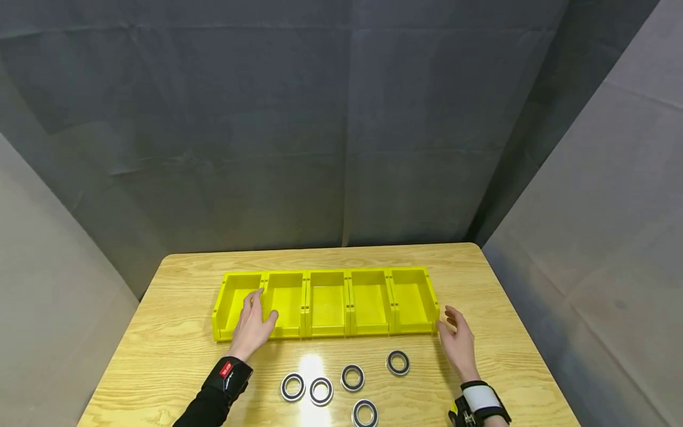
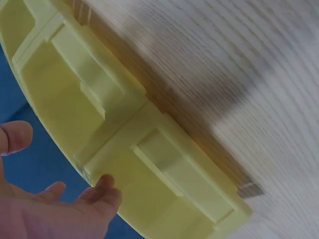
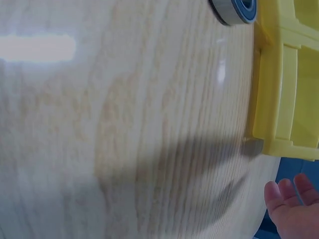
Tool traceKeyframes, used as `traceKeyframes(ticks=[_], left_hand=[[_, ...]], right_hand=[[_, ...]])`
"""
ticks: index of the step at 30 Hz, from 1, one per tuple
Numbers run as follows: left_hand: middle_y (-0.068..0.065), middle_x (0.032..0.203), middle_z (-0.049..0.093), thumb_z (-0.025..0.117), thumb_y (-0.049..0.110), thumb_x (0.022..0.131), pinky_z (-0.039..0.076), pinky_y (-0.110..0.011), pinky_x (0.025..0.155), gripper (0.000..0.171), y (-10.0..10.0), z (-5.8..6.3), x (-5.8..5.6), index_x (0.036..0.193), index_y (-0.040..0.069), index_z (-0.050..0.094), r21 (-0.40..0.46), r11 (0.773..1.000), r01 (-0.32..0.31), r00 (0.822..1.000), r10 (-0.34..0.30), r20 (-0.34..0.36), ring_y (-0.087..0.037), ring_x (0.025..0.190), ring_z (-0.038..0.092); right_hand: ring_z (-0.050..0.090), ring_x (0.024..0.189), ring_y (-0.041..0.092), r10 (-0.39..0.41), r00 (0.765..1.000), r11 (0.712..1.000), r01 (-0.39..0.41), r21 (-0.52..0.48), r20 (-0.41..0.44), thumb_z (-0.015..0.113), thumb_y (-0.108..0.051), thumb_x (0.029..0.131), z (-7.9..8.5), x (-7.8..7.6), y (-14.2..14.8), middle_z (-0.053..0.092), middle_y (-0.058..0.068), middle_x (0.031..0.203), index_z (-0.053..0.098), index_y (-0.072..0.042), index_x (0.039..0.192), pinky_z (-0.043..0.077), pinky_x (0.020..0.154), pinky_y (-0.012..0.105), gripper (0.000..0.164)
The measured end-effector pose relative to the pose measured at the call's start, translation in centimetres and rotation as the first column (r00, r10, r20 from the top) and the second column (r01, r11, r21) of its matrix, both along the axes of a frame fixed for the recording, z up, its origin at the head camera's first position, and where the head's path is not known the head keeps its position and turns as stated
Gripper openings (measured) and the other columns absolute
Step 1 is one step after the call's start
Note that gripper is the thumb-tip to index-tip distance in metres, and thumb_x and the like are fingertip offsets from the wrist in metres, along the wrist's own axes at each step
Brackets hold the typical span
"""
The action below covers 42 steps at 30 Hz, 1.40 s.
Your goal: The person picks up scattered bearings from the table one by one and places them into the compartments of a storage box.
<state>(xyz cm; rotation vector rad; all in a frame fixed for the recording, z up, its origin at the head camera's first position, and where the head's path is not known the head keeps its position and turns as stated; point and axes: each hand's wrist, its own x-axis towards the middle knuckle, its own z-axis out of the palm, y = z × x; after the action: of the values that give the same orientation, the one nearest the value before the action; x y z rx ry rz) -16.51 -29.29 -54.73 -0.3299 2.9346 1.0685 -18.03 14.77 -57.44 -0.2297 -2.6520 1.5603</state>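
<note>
A yellow bin row [image 1: 328, 331] with several compartments stands across the table. My left hand [image 1: 253, 329] is over its left end, fingers spread, holding nothing. In the left wrist view the fingertips [image 2: 107, 191] are by a divider of the yellow bins [image 2: 119, 119]; whether they touch it I cannot tell. My right hand [image 1: 460, 347] is beside the bins' right front corner, fingers loosely bent, with nothing in it. The right wrist view shows that hand [image 3: 294, 209] just past the corner of the bins [image 3: 271, 99]. No objects show inside the compartments.
Several ball bearings with dark seals lie flat in front of the bins, among them a right one [image 1: 398, 372], a middle one [image 1: 353, 387] and a left one [image 1: 284, 392]. Wooden table [image 1: 139, 367]; dark cloth [image 1: 256, 148] hangs behind it, pale panels at both sides.
</note>
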Motion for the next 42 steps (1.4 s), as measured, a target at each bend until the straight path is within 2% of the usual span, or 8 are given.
traceKeyframes(ticks=[8, 14, 21, 27, 31, 42], left_hand=[[-0.033, 0.157, 0.024, 0.047, 0.027, 0.101, 0.044, -0.068, 0.098, 0.069, -0.2, -0.9, -1.9, 0.159, 0.004, 0.017, -0.067, 0.998, 0.019, 1.0, -0.018, 0.023, -0.054, 0.135, 0.042], [-0.037, 0.149, 0.036, 0.047, 0.026, 0.1, 0.044, -0.068, 0.097, 0.07, -0.8, -1.8, -2.6, 0.16, 0.004, 0.016, -0.126, 0.992, 0.027, 0.999, -0.021, 0.045, -0.054, 0.131, 0.045], [-0.035, 0.142, 0.045, 0.047, 0.027, 0.102, 0.046, -0.064, 0.091, 0.072, -1.5, -2.7, -2.8, 0.161, 0.009, 0.011, -0.223, 0.974, 0.046, 0.998, -0.037, 0.045, -0.053, 0.118, 0.051], [-0.034, 0.129, 0.055, 0.046, 0.028, 0.103, 0.05, -0.058, 0.081, 0.071, -1.9, -3.2, -3.0, 0.161, 0.005, 0.011, -0.36, 0.926, 0.118, 0.993, -0.11, 0.043, -0.047, 0.098, 0.059], [-0.034, 0.124, 0.058, 0.047, 0.027, 0.104, 0.05, -0.058, 0.081, 0.071, -1.8, -3.0, -3.0, 0.161, 0.004, 0.011, -0.373, 0.916, 0.147, 0.989, -0.137, 0.053, -0.046, 0.094, 0.061], [-0.031, 0.113, 0.061, 0.054, 0.024, 0.101, 0.052, -0.055, 0.077, 0.073, -1.3, -2.6, -2.8, 0.16, 0.002, 0.017, -0.402, 0.904, 0.143, 0.99, -0.136, 0.044, -0.042, 0.087, 0.063]], right_hand=[[0.053, 0.125, 0.041, 0.017, 0.998, 0.993, -0.011, 0.12, -0.054, 0.053, -0.01, 0.101, -0.7, 0.9, -1.2, 0.048, 0.026, 0.143, 0.045, 0.003, 0.145, 0.05, 0.098, 0.053, 0.047], [0.055, 0.119, 0.037, 0.054, 0.996, 0.977, -0.039, 0.209, -0.067, 0.057, -0.011, 0.098, -1.1, 1.6, -1.8, 0.051, 0.022, 0.136, 0.051, 0.0, 0.141, 0.05, 0.091, 0.044, 0.044], [0.059, 0.114, 0.035, 0.146, 0.987, 0.949, -0.12, 0.291, -0.07, 0.063, -0.012, 0.095, -1.7, 2.2, -2.8, 0.057, 0.019, 0.13, 0.057, -0.002, 0.134, 0.051, 0.089, 0.045, 0.042], [0.058, 0.118, 0.035, 0.21, 0.977, 0.919, -0.187, 0.346, -0.029, 0.066, -0.018, 0.094, -1.8, 2.5, -3.5, 0.057, 0.016, 0.131, 0.059, -0.005, 0.133, 0.049, 0.097, 0.054, 0.042], [0.057, 0.12, 0.037, 0.24, 0.971, 0.893, -0.213, 0.395, -0.02, 0.069, -0.022, 0.093, -1.8, 2.6, -3.9, 0.058, 0.017, 0.13, 0.061, -0.005, 0.13, 0.048, 0.099, 0.057, 0.042], [0.057, 0.119, 0.036, 0.304, 0.952, 0.837, -0.246, 0.489, -0.041, 0.074, -0.025, 0.085, -2.4, 3.2, -5.0, 0.061, 0.013, 0.124, 0.064, -0.006, 0.125, 0.05, 0.097, 0.055, 0.045]])
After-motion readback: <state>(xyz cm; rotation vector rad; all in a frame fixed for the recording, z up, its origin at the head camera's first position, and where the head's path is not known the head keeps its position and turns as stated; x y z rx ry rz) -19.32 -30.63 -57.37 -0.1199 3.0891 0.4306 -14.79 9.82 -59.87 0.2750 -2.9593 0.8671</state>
